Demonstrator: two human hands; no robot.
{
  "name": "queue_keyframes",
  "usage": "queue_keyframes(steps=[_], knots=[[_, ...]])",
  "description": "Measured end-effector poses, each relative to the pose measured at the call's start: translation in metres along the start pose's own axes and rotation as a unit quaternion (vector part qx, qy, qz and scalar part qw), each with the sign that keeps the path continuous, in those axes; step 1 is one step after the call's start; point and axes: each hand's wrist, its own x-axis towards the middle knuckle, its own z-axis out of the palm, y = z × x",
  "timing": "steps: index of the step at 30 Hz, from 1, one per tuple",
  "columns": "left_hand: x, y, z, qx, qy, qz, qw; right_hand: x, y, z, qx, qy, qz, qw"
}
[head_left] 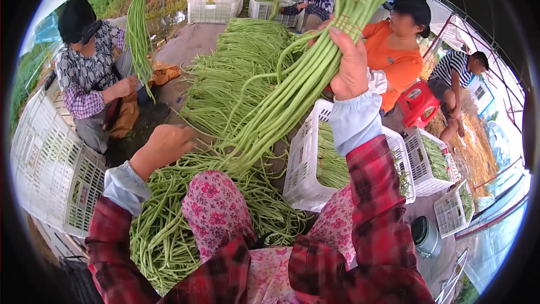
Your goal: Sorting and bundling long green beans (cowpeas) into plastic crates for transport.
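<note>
Raised up on the right, my right hand [350, 65] grips a bundle of long green beans [298, 98] near its top. Thin reddish bands circle the bundle just above my fingers. Its loose ends hang slanting down to the left, over the heap at my knees. To the left of those ends is my left hand [166, 147], with fingers curled together and fingertips slightly blurred. Whatever it pinches, if anything, I cannot make out. Below it spreads a tangled heap of loose long beans [163, 231].
Long beans lie in rows [242, 62] ahead of me. White crates stand on the left [50, 163], on the right [301, 163] and at the back [214, 5]. A co-worker on the left [90, 73] lifts beans; another wears orange [394, 62] near a red stool [419, 104].
</note>
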Motion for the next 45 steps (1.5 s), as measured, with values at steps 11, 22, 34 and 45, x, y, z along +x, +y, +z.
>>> queue_keyframes(steps=[11, 22, 34, 45], knots=[[0.149, 0.13, -0.043, -0.43, 0.263, 0.109, 0.857, -0.02, -0.013, -0.041, 0.281, -0.007, 0.025, 0.959], [0.182, 0.226, 0.003, -0.81, -0.009, 0.016, 0.586, -0.07, -0.02, -0.087, 0.325, -0.053, 0.017, 0.944], [0.2, 0.228, 0.018, -0.42, 0.172, 0.046, 0.89, -0.08, 0.017, -0.151, 0.362, 0.179, 0.067, 0.912], [0.212, 0.274, 0.046, -0.325, 0.206, 0.037, 0.922, -0.085, 0.042, -0.168, 0.264, 0.252, 0.049, 0.93]])
